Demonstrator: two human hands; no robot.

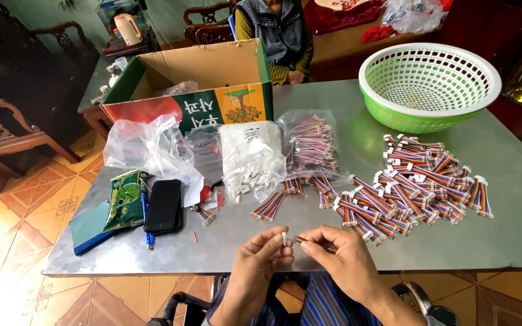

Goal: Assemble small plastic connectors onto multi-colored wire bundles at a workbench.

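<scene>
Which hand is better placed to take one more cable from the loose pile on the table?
Probably the right hand: the cable pile lies on its side, nearer to it. The left hand holds a white connector and is farther away.

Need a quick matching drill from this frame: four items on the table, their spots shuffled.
Items:
1. green basket
2. black phone
3. cardboard box
4. white connector

Places:
A. pinched in the left hand
B. far right of the table
C. near left, beside a green packet
D. far left, flaps open

Pairs: 1-B, 2-C, 3-D, 4-A
</scene>
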